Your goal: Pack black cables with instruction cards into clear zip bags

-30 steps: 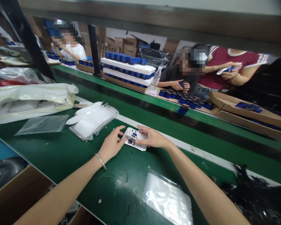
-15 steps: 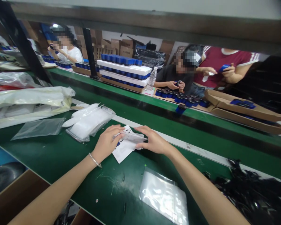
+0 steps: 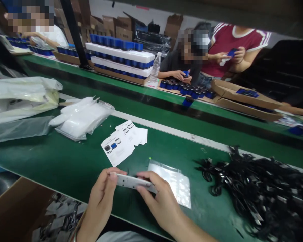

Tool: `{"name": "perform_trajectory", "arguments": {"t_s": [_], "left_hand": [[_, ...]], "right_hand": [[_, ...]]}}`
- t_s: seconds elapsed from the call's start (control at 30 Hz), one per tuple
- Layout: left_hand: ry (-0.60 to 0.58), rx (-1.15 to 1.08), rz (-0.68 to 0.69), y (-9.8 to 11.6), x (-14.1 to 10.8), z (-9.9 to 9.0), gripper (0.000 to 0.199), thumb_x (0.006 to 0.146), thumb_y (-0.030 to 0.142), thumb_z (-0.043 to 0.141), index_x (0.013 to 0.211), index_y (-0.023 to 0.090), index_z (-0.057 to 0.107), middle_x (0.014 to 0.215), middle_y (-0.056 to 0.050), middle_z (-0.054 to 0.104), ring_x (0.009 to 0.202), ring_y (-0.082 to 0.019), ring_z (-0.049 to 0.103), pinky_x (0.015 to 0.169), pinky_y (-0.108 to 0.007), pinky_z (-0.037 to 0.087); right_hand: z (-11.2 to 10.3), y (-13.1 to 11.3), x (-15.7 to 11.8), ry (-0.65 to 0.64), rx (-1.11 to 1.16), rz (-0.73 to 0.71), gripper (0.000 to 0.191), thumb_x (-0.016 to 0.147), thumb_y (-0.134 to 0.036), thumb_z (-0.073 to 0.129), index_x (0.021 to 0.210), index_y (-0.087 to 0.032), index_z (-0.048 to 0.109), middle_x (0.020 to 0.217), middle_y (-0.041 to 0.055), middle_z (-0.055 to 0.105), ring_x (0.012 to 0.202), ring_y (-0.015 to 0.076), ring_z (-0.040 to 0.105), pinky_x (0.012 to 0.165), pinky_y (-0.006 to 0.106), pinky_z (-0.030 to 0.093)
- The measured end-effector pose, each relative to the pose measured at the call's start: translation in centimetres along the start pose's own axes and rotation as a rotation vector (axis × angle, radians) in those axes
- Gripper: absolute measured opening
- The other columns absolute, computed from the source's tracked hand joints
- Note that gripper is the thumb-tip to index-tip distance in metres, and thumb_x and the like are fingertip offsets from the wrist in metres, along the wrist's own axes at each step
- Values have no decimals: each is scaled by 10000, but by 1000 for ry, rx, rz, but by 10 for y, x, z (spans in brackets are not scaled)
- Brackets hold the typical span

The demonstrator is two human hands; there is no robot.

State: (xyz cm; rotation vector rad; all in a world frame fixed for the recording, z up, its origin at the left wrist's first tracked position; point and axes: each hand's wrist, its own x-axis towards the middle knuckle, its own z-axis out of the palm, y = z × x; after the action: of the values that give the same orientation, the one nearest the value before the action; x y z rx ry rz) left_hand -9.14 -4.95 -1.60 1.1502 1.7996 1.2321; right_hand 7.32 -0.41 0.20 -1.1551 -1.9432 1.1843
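My left hand [image 3: 101,198] and my right hand [image 3: 159,201] pinch the two ends of a narrow white card strip [image 3: 133,182], holding it edge-on above the near side of the green conveyor belt [image 3: 65,161]. Beyond my hands lies a loose pile of white printed cards [image 3: 118,144] with small product pictures, touching neither hand. A clear zip bag [image 3: 178,183] lies flat just behind my right hand, partly hidden by it.
A heap of black cables [image 3: 257,191] sits to the right on the belt. White bags [image 3: 80,119] and plastic sheeting lie to the left. Two co-workers across the belt handle blue-capped items. A cardboard box [image 3: 17,205] stands at lower left.
The cards now lie spread on the belt, apart from my hands. My hands have drawn back toward me with one strip between them. The view has tilted down, bringing the cables further in.
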Motion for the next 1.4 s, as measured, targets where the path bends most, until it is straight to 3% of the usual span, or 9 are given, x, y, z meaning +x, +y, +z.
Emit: {"name": "perform_trajectory", "arguments": {"t_s": [0.13, 0.33, 0.47, 0.63, 1.07, 1.27, 1.4], "left_hand": [[-25, -38, 4, 7, 1, 5, 305, 894, 453, 387, 871, 213, 574, 873, -21, 639, 808, -169, 579, 707, -256, 454], [49, -131, -3, 2, -6, 8, 246, 873, 448, 445, 907, 220, 533, 845, -20, 639, 930, -196, 587, 786, -285, 452], [12, -115, 46, -1, -12, 8, 236, 901, 408, 408, 921, 229, 561, 938, -18, 630, 950, -175, 571, 841, -279, 424], [51, -94, 124, -2, -17, 4, 216, 916, 365, 394, 889, 239, 568, 914, 1, 627, 958, -159, 551, 853, -249, 411], [35, -154, 135, -9, -25, 1, 200, 932, 321, 373, 885, 248, 554, 912, 0, 608, 1047, -170, 521, 927, -275, 372], [23, -113, 128, -12, -29, 0, 211, 924, 341, 382, 861, 239, 555, 893, -18, 606, 1014, -192, 532, 903, -301, 400], [-3, -85, 96, -13, -32, -2, 222, 925, 365, 374, 873, 244, 553, 897, -17, 609, 1013, -191, 536, 923, -310, 393]], "right_hand": [[23, 1, -20, 174, 189, 127, 495, 814, -190, 550, 1277, -260, 389, 1115, 45, 594, 1020, 188, 576, 899, 314, 448], [51, 3, -36, 335, 269, 127, 427, 857, -242, 516, 1268, -250, 398, 1110, 69, 597, 1068, 207, 560, 929, 332, 432], [51, 5, -37, 308, 194, 12, 282, 881, -182, 473, 1148, -271, 482, 1077, 40, 598, 1013, 176, 574, 894, 303, 447], [51, 2, -36, 296, 158, -60, 190, 894, -143, 423, 996, -257, 536, 953, 17, 617, 923, 153, 591, 842, 275, 456], [47, 5, -43, 253, 129, -139, 281, 863, -106, 467, 1025, -273, 625, 958, 38, 704, 870, 195, 664, 771, 302, 523], [53, 10, -48, 265, 186, -35, 267, 871, -182, 494, 1095, -272, 606, 926, 42, 725, 830, 207, 689, 753, 311, 545], [52, 10, -50, 257, 181, -77, 259, 869, -170, 491, 1068, -270, 623, 931, 46, 725, 848, 207, 687, 757, 300, 541]]}}
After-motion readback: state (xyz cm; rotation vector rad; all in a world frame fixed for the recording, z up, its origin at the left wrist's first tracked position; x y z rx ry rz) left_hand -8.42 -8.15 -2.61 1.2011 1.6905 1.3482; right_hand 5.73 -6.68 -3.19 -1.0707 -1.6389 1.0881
